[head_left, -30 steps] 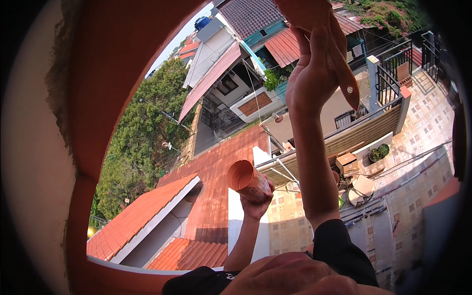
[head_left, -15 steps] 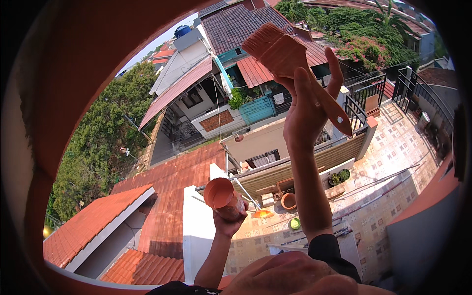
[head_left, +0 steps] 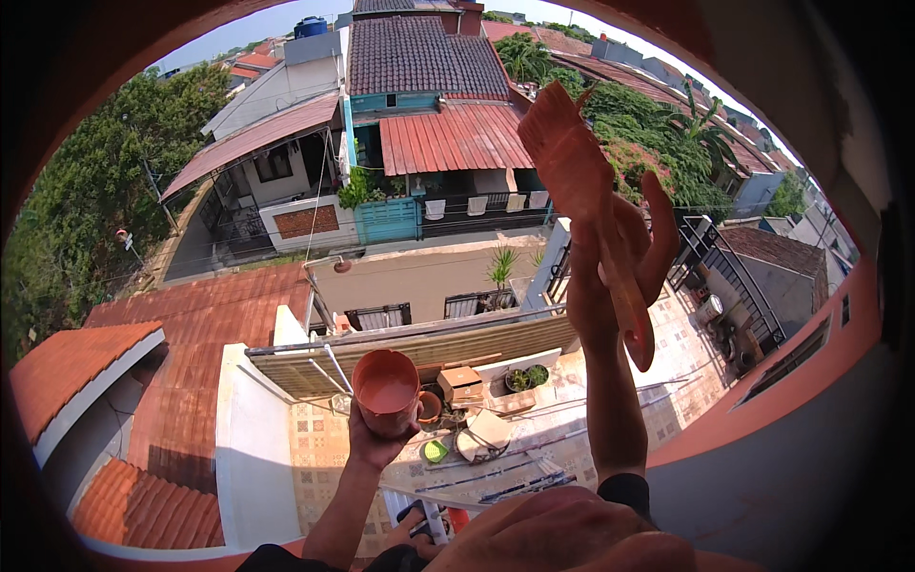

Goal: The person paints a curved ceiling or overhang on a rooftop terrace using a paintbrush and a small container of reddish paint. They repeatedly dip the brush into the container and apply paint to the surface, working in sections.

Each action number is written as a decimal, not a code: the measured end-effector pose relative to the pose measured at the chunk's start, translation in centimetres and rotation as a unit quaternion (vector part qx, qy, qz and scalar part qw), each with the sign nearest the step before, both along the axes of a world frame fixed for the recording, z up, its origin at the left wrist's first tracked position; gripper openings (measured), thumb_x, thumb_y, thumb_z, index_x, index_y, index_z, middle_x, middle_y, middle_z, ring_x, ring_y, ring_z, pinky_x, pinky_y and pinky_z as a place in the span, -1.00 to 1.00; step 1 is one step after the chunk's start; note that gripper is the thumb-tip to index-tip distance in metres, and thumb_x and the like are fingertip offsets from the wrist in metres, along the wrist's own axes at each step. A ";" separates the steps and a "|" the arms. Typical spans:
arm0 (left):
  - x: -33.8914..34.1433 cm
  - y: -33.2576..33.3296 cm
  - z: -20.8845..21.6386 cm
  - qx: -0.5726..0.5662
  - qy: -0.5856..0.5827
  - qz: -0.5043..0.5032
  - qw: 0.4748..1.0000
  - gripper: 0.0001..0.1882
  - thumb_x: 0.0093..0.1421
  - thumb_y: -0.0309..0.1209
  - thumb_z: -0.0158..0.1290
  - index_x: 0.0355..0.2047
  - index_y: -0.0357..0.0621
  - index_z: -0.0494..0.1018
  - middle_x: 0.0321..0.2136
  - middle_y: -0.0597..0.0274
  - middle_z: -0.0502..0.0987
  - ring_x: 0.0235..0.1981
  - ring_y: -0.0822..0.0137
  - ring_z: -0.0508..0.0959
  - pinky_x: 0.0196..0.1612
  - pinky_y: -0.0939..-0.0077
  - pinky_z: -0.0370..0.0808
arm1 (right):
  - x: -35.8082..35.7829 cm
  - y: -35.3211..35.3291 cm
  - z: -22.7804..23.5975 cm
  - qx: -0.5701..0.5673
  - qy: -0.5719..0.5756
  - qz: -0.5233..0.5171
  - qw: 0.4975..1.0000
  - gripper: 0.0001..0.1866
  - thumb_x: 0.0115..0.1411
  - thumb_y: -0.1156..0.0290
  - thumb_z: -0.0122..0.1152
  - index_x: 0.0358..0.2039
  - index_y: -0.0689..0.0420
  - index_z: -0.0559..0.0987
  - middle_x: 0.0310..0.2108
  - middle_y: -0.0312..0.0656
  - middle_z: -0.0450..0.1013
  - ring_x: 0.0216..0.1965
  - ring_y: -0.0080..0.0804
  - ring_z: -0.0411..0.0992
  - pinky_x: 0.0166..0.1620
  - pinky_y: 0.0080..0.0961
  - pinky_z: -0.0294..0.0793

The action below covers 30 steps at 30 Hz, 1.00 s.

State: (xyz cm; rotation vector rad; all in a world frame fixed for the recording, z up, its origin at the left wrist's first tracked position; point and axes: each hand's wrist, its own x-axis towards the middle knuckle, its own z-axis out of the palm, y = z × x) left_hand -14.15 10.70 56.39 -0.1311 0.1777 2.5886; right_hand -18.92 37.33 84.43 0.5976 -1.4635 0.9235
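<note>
My left hand (head_left: 370, 440) is wrapped round a small paint cup (head_left: 386, 383), its inside coated with terracotta-coloured paint. The cup is held upright, its mouth towards me; how deep the paint is I cannot tell. Raised on the right, well above the cup, my right hand (head_left: 593, 286) grips a flat paintbrush (head_left: 577, 181). Its bristles point up and to the left, and both bristles and ferrule are coated in the same terracotta colour. The handle slants down across the palm, its end jutting out below the hand. Some of my right fingers are hidden behind the brush.
Far below lies a tiled yard (head_left: 324, 477) with cardboard boxes (head_left: 461, 386), potted plants (head_left: 526, 378) and a green basket (head_left: 436, 451). Rusty roofing (head_left: 191, 353) spreads left. A salmon-coloured wall (head_left: 762, 410) runs along the right; a dark rim arches overhead.
The whole view has turned and now takes in more of the yard and street. My right hand has twisted the brush more edge-on. The cup stays in my left hand.
</note>
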 end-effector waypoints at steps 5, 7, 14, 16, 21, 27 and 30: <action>-0.9 0.8 -1.0 -0.095 0.043 -0.005 0.995 -0.28 0.17 0.28 -0.09 0.19 0.12 0.26 0.09 0.08 0.40 0.06 0.01 0.43 -0.16 0.04 0.47 | 0.7 0.5 3.6 0.334 0.068 -0.144 0.929 -0.51 0.13 0.44 0.33 0.08 0.23 0.48 -0.05 -0.01 0.53 -0.02 -0.17 0.51 -0.06 -0.33 0.58; -1.1 1.1 -1.4 -0.024 -0.013 -0.031 0.999 -0.31 0.19 0.27 -0.08 0.18 0.16 0.27 0.10 0.13 0.40 0.07 0.04 0.43 -0.11 0.00 0.46 | 0.8 0.3 5.4 0.406 0.092 -0.183 0.891 -0.58 0.07 0.45 0.35 -0.01 0.17 0.58 -0.05 -0.08 0.53 -0.05 -0.18 0.51 -0.06 -0.35 0.59; -1.2 2.0 -2.4 -0.048 -0.010 -0.036 0.998 -0.28 0.16 0.30 -0.07 0.18 0.17 0.27 0.11 0.19 0.40 0.08 0.07 0.44 -0.02 -0.06 0.42 | -0.5 -1.6 11.1 0.443 0.194 -0.313 0.818 -0.45 -0.14 0.43 0.46 -0.03 -0.05 0.63 -0.11 -0.27 0.54 -0.16 -0.30 0.52 -0.18 -0.46 0.57; -1.1 2.3 -2.4 -0.035 -0.031 -0.038 0.998 -0.27 0.15 0.31 -0.06 0.19 0.18 0.27 0.11 0.21 0.40 0.09 0.09 0.44 -0.05 -0.06 0.44 | -0.7 -2.1 11.9 0.431 0.198 -0.324 0.818 -0.43 -0.16 0.41 0.47 -0.02 -0.08 0.63 -0.13 -0.31 0.54 -0.18 -0.30 0.52 -0.20 -0.45 0.56; -0.5 2.9 -1.2 -0.033 -0.023 -0.044 0.998 -0.25 0.14 0.32 -0.06 0.19 0.16 0.26 0.12 0.16 0.38 0.10 0.03 0.43 -0.03 -0.07 0.42 | -0.2 -2.6 11.4 0.378 0.146 -0.311 0.860 -0.55 -0.01 0.42 0.43 -0.04 0.08 0.62 -0.15 -0.20 0.54 -0.19 -0.31 0.53 -0.17 -0.44 0.52; 0.4 2.7 -0.6 -0.043 -0.065 -0.051 0.996 -0.28 0.19 0.31 -0.14 0.20 0.17 0.25 0.11 0.16 0.37 0.07 0.05 0.43 -0.16 -0.02 0.50 | -1.0 -4.1 8.1 0.345 0.209 -0.315 0.859 -0.48 -0.09 0.39 0.49 -0.02 0.00 0.62 -0.08 -0.25 0.54 -0.11 -0.32 0.51 -0.12 -0.47 0.52; 0.3 2.5 -0.9 -0.027 -0.076 -0.050 0.995 -0.30 0.21 0.30 -0.18 0.20 0.18 0.24 0.10 0.18 0.37 0.07 0.07 0.43 -0.22 0.00 0.56 | -3.1 -5.4 8.5 0.390 0.190 -0.289 0.854 -0.44 -0.15 0.38 0.50 -0.04 -0.16 0.64 -0.08 -0.30 0.54 -0.10 -0.34 0.50 -0.13 -0.50 0.54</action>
